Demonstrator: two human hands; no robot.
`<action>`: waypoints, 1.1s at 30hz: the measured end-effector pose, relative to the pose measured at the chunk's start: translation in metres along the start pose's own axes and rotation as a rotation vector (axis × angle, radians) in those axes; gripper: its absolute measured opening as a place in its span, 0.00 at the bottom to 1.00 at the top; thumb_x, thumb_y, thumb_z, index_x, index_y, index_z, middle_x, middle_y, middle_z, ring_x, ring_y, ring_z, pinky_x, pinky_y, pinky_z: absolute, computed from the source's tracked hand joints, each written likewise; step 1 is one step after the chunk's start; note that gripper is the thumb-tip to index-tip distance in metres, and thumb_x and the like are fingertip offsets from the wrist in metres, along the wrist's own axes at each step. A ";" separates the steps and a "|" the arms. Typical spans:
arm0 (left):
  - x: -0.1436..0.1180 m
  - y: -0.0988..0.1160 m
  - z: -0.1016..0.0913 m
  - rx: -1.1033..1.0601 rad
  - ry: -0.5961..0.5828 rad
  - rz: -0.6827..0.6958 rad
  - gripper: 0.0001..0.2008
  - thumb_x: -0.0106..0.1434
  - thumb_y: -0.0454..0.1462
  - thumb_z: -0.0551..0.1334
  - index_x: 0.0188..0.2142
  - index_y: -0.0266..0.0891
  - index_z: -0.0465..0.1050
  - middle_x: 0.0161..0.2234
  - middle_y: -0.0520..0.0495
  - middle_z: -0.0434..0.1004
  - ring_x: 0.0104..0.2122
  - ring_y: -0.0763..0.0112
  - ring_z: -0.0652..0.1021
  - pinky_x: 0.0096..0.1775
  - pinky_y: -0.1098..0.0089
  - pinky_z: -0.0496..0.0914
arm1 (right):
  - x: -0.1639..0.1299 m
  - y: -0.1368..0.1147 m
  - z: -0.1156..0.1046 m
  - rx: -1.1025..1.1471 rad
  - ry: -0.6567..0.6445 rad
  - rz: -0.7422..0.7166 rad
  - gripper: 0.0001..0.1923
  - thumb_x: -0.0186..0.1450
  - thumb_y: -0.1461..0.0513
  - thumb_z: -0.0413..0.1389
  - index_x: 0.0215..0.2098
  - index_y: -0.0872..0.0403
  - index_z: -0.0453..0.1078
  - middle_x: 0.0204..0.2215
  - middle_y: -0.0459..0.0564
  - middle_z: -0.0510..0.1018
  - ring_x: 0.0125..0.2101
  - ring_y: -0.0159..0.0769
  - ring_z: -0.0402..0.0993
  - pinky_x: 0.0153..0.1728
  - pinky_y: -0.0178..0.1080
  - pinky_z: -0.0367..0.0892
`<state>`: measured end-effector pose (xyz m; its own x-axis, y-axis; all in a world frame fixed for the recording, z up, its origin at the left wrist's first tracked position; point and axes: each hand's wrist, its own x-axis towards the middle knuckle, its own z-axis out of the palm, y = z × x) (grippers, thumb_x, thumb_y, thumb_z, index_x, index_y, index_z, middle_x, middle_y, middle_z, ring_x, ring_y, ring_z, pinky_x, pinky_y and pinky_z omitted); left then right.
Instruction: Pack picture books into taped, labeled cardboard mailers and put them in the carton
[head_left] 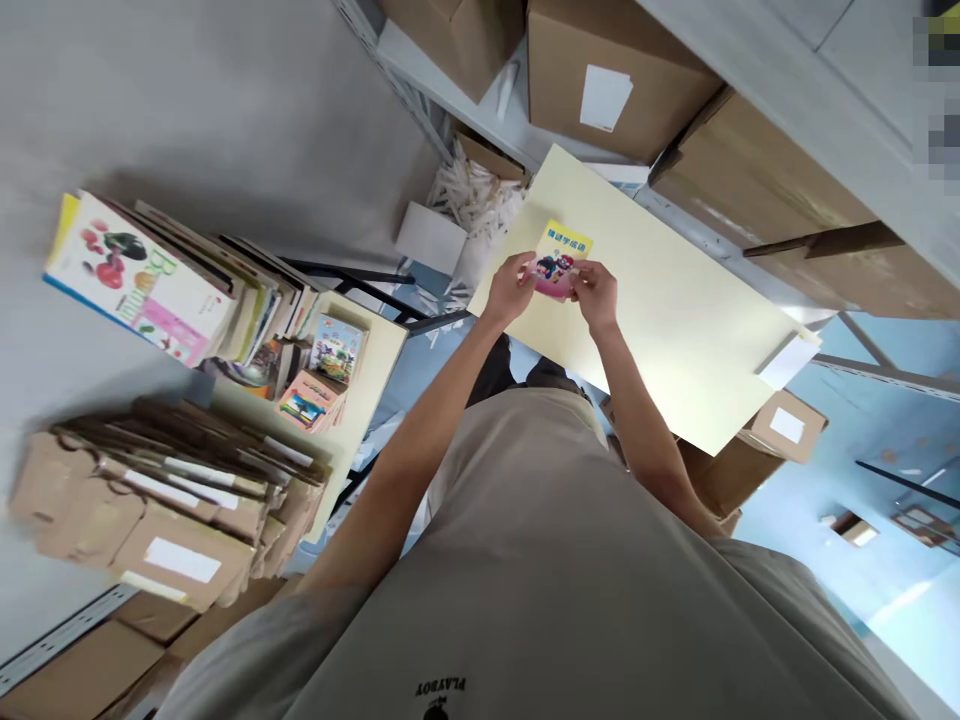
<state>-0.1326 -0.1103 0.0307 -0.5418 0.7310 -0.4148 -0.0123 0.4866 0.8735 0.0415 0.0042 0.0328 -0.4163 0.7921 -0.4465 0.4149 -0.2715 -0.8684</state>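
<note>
— Over the pale bench point(675, 310), where is the small booklet point(561, 262) held?
— Between both hands, its long axis pointing away from the body: the left hand point(511, 288) is closed on one edge, the right hand point(596, 293) on the other, equally near.

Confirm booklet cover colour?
Yellow top, pink bottom with cartoon figures: booklet, held by both hands. Head view.

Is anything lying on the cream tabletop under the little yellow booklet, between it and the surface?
Nothing visible. Both hands, left hand and right hand, grip the booklet over a bare stretch of the cream tabletop. The only item showing on it is a white slip at the far edge.
</note>
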 end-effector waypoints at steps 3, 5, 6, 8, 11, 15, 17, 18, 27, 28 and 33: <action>0.026 -0.010 -0.009 -0.096 -0.082 0.034 0.23 0.69 0.37 0.72 0.63 0.43 0.85 0.72 0.36 0.83 0.73 0.46 0.81 0.71 0.54 0.78 | 0.028 0.005 0.010 -0.079 0.053 -0.001 0.19 0.75 0.45 0.68 0.54 0.47 0.78 0.42 0.50 0.86 0.32 0.36 0.83 0.37 0.40 0.81; 0.036 -0.018 -0.017 -0.076 -0.091 -0.008 0.24 0.69 0.36 0.71 0.64 0.40 0.84 0.74 0.33 0.82 0.76 0.45 0.78 0.74 0.51 0.75 | 0.036 0.011 0.010 -0.172 0.098 0.030 0.20 0.77 0.46 0.66 0.59 0.48 0.78 0.51 0.55 0.88 0.36 0.38 0.86 0.39 0.42 0.84; 0.038 -0.023 -0.022 -0.043 -0.084 -0.051 0.25 0.68 0.35 0.70 0.64 0.39 0.84 0.74 0.32 0.81 0.76 0.43 0.78 0.75 0.49 0.74 | 0.036 0.015 0.010 -0.237 0.127 0.059 0.21 0.77 0.47 0.65 0.61 0.48 0.79 0.56 0.58 0.87 0.39 0.40 0.88 0.41 0.44 0.85; 0.036 -0.036 -0.036 0.018 -0.075 -0.140 0.24 0.67 0.33 0.69 0.63 0.37 0.85 0.72 0.30 0.83 0.75 0.42 0.79 0.77 0.48 0.72 | 0.030 0.021 0.011 -0.379 0.187 0.123 0.23 0.78 0.49 0.63 0.66 0.51 0.78 0.63 0.64 0.86 0.46 0.44 0.89 0.47 0.48 0.87; 0.022 -0.062 -0.066 0.007 -0.104 -0.211 0.23 0.68 0.33 0.67 0.61 0.39 0.86 0.68 0.33 0.87 0.72 0.43 0.82 0.74 0.48 0.75 | 0.012 0.023 0.022 -0.575 0.262 0.139 0.25 0.80 0.52 0.60 0.71 0.53 0.78 0.69 0.70 0.82 0.55 0.50 0.89 0.58 0.54 0.87; 0.003 -0.100 -0.107 0.006 -0.084 -0.312 0.19 0.70 0.32 0.64 0.55 0.41 0.88 0.64 0.37 0.90 0.68 0.46 0.86 0.71 0.51 0.78 | 0.001 0.016 0.048 -0.887 0.207 0.004 0.29 0.79 0.54 0.61 0.76 0.48 0.76 0.83 0.66 0.68 0.79 0.60 0.71 0.73 0.66 0.77; 0.000 -0.117 -0.123 0.025 -0.059 -0.360 0.17 0.70 0.32 0.64 0.53 0.40 0.88 0.63 0.36 0.90 0.66 0.47 0.86 0.71 0.52 0.77 | 0.006 0.011 0.057 -1.018 0.113 -0.048 0.31 0.80 0.58 0.58 0.79 0.45 0.74 0.86 0.59 0.65 0.84 0.57 0.62 0.78 0.68 0.71; 0.002 -0.124 -0.129 0.025 -0.049 -0.375 0.17 0.70 0.32 0.64 0.53 0.40 0.88 0.63 0.36 0.90 0.66 0.47 0.86 0.71 0.52 0.77 | 0.010 0.009 0.060 -1.061 0.083 -0.053 0.31 0.80 0.59 0.56 0.80 0.44 0.73 0.86 0.57 0.65 0.85 0.55 0.60 0.79 0.68 0.69; 0.049 -0.167 -0.138 -0.162 0.020 -0.501 0.17 0.70 0.32 0.67 0.55 0.41 0.87 0.62 0.36 0.90 0.66 0.46 0.86 0.74 0.47 0.76 | 0.056 -0.040 0.091 -1.111 0.048 -0.262 0.28 0.84 0.52 0.50 0.78 0.47 0.74 0.82 0.62 0.70 0.84 0.60 0.63 0.81 0.75 0.65; 0.056 -0.171 -0.134 -0.204 0.035 -0.531 0.16 0.70 0.31 0.68 0.55 0.41 0.87 0.62 0.36 0.90 0.66 0.46 0.86 0.74 0.46 0.76 | 0.069 -0.047 0.103 -1.104 -0.019 -0.309 0.27 0.85 0.51 0.50 0.76 0.46 0.76 0.80 0.61 0.73 0.83 0.60 0.65 0.81 0.74 0.66; 0.092 -0.211 -0.112 -0.436 0.152 -0.768 0.12 0.68 0.29 0.68 0.49 0.39 0.87 0.56 0.35 0.91 0.64 0.46 0.87 0.71 0.44 0.78 | 0.178 -0.039 0.199 -1.086 -0.503 -0.313 0.21 0.82 0.48 0.62 0.67 0.46 0.83 0.65 0.59 0.88 0.71 0.57 0.82 0.77 0.62 0.75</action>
<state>-0.2743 -0.1993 -0.1627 -0.3576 0.1927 -0.9138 -0.7187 0.5680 0.4011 -0.2097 0.0468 -0.0561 -0.7835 0.3781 -0.4930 0.5975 0.6762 -0.4310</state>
